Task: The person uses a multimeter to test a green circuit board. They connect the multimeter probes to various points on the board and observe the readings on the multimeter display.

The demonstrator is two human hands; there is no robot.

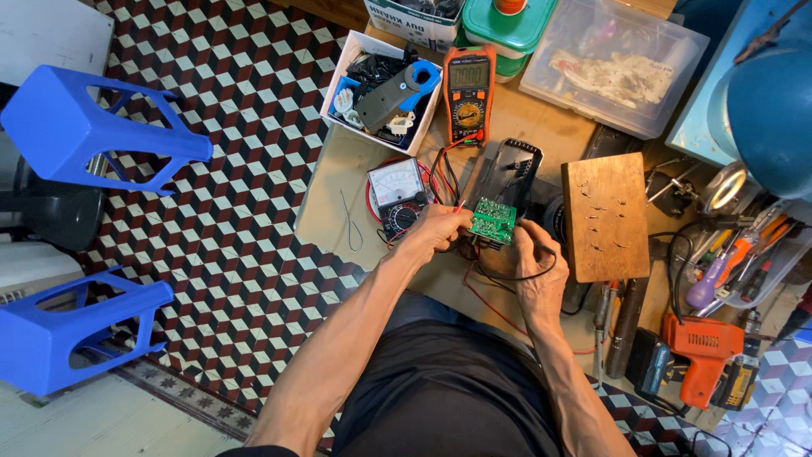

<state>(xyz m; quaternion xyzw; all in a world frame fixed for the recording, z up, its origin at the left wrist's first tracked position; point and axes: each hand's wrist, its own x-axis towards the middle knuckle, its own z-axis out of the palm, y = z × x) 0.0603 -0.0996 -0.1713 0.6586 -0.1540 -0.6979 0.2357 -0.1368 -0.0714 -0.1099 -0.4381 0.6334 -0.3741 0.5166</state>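
At the far left, two blue plastic stools (80, 127) lie tipped over on the patterned tile floor (245, 195), well apart from the work. On the cardboard-covered bench, a thin wire loop (351, 222) lies just left of an analog multimeter (396, 193), and behind that stands a white box of parts (381, 89) beside an orange digital multimeter (469, 91).

The left hand (434, 232) is closed around a red test probe (458, 207), fingers pinched on its shaft, with the tip touching the left edge of a green circuit board (494, 221). The board sits between the two hands, propped against an open black housing (510, 172). The right hand (534, 258) is just right of the board, fingers curled; it seems to pinch a black probe at the board's right edge, though the tip is hidden by the fingers. Black and red leads (499, 279) loop beneath both hands and cross the bench in front of the board.

Right of the right hand lies a wooden block (605, 216), close by. Behind it are a clear plastic container (613, 63) and a green-lidded tub (506, 30). Farther right are screwdrivers in a tray (734, 258) and an orange cordless drill (704, 351).
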